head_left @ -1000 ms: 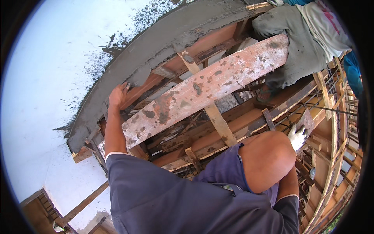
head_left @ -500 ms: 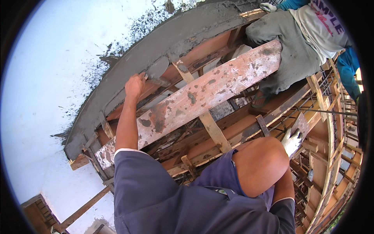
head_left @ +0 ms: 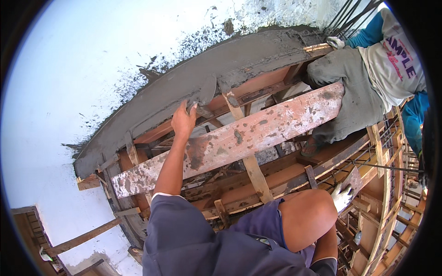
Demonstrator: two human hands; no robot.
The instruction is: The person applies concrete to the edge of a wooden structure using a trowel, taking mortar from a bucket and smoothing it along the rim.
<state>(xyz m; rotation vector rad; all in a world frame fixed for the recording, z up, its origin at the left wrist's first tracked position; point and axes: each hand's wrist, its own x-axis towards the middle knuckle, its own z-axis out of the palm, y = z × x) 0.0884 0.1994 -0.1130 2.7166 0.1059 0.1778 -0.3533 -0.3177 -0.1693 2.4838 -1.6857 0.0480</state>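
My bare left hand point(head_left: 183, 121) reaches up to the edge of a curved band of wet grey mortar point(head_left: 161, 99) at the foot of the white wall. Its fingers are closed round the handle of a trowel point(head_left: 210, 90), whose grey blade rests against the mortar, apparently tilted. Most of the handle is hidden by the hand. Beyond my raised knee, my right hand point(head_left: 341, 198) in a white glove grips the edge of a small flat brown board point(head_left: 354, 181). My right forearm is partly covered by the knee.
A mortar-spotted plank point(head_left: 258, 131) crosses the timber formwork point(head_left: 258, 179), with open gaps beneath it. A co-worker point(head_left: 350, 87) sits at the upper right, one gloved hand by the mortar's end. Steel bars point(head_left: 352, 18) stick out above, and more timber framing point(head_left: 391, 193) lies right.
The whole view has shifted. My left hand has moved a little right along the mortar with the trowel, and the blade now shows narrower. My right hand keeps its hold on the board.
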